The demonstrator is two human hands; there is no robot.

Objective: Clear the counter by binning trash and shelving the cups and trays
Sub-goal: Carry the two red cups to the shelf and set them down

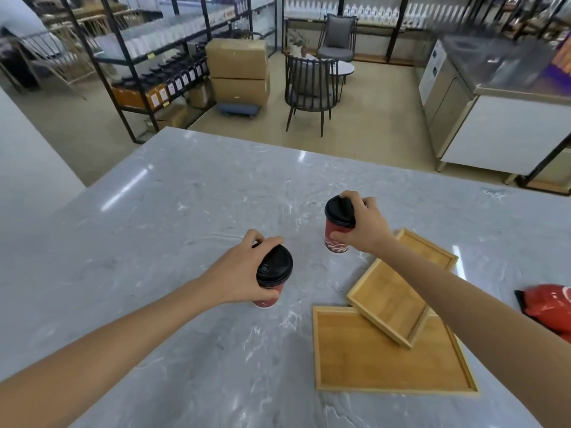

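Two red paper cups with black lids stand on the grey marble counter. My left hand grips the near cup around its lid and upper wall. My right hand holds the far cup by its lid from the right side. To the right lie three wooden trays: a large one nearest me, a smaller one tilted across its far corner, and a third partly hidden under my right forearm.
A red object lies at the counter's right edge. Beyond the counter are black shelving racks, stacked cardboard boxes on a dolly, dark chairs, a small round table and a steel cabinet. A person sits at far left.
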